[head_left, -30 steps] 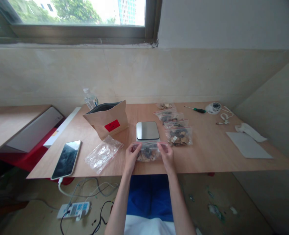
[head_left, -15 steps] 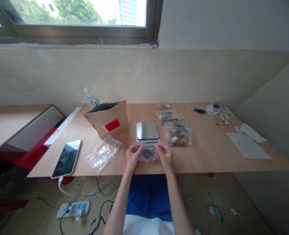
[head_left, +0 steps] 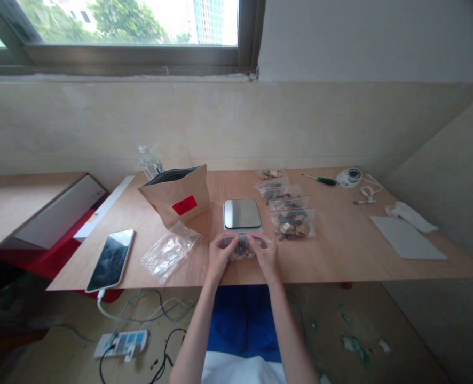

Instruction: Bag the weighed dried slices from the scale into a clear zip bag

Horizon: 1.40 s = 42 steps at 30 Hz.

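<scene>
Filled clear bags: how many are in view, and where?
6: one bag held by the left hand and right hand, in front of the scale; five bags in a partly overlapping row right of the scale. Overlap may hide more.

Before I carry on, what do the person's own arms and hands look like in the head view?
The left hand and right hand are bare, without gloves. Both forearms are uncovered, with no sleeves in view, and no watch or bracelet shows at the wrists. The fingers are too small to rule out thin rings.
</scene>
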Each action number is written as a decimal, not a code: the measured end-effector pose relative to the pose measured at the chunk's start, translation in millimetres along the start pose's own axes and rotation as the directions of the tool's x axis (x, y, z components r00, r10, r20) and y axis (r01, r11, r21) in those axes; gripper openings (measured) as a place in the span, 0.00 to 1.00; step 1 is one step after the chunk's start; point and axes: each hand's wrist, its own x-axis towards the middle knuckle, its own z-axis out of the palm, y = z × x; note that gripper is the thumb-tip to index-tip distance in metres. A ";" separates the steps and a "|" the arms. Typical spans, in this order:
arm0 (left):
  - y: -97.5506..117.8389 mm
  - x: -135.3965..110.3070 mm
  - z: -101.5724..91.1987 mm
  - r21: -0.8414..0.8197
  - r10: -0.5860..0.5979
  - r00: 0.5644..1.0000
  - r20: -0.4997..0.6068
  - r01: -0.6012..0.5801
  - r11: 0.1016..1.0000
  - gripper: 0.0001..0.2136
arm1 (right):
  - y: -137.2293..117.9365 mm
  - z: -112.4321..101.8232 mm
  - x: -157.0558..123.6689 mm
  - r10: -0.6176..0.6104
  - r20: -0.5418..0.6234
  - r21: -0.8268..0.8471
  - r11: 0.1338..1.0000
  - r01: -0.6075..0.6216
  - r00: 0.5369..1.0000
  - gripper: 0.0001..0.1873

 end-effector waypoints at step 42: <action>34.7 29.7 28.5 -0.156 -0.040 0.997 -0.059 0.030 0.987 0.17 | -25.3 1.1 26.3 0.051 -0.267 -0.085 0.994 -0.076 0.962 0.24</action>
